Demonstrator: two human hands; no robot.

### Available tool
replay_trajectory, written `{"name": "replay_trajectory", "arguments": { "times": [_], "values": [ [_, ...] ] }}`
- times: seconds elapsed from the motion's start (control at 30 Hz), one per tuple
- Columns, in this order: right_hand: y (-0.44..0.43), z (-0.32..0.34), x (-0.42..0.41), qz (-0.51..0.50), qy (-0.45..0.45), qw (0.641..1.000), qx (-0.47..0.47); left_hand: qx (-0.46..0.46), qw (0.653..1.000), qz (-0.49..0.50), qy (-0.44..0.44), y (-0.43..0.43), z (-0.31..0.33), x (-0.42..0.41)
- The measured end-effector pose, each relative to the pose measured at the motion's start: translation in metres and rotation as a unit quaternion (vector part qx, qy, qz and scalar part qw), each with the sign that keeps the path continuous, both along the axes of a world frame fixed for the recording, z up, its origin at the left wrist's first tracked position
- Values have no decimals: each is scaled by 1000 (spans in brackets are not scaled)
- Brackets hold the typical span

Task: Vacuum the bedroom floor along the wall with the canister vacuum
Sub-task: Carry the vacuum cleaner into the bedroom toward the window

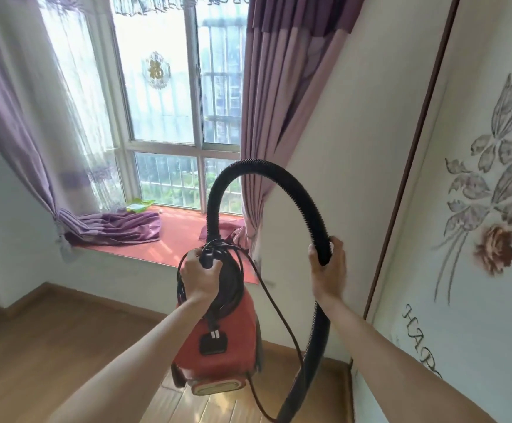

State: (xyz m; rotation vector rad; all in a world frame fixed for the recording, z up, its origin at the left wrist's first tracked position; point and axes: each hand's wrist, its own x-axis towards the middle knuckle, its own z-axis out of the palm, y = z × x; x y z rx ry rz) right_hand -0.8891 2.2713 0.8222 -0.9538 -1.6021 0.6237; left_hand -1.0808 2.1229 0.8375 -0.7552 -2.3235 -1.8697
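One vacuum [218, 346] hangs clear of the floor [50, 346], near centre. The left hand [199, 277] curls round its top handle, and the right hand [328, 270] grips the hose [212, 215] arching above. The wall [334, 132] runs close on the right; bare floor opens left toward the far ledge [175, 236].

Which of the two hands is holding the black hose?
The right hand, curled round the hose; the left hand grips the top of the red canister vacuum instead.
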Motion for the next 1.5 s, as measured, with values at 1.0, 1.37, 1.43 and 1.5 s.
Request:
{"name": "replay_trajectory", "arguments": {
  "times": [1.0,1.37,1.43,1.5],
  "values": [
    [66,-20,-516,233,15,968,-88,-14,968,250,23,-5,-1,-407],
    [20,-30,-660,359,3,930,-84,-15,927,375,-25,-61,-17,-504],
    [10,-31,-694,381,5,920,-89,-13,916,400,-29,-72,-18,-524],
    [-2,-32,-726,403,5,910,-98,-12,904,427,-29,-84,-17,-544]
  ]
}}
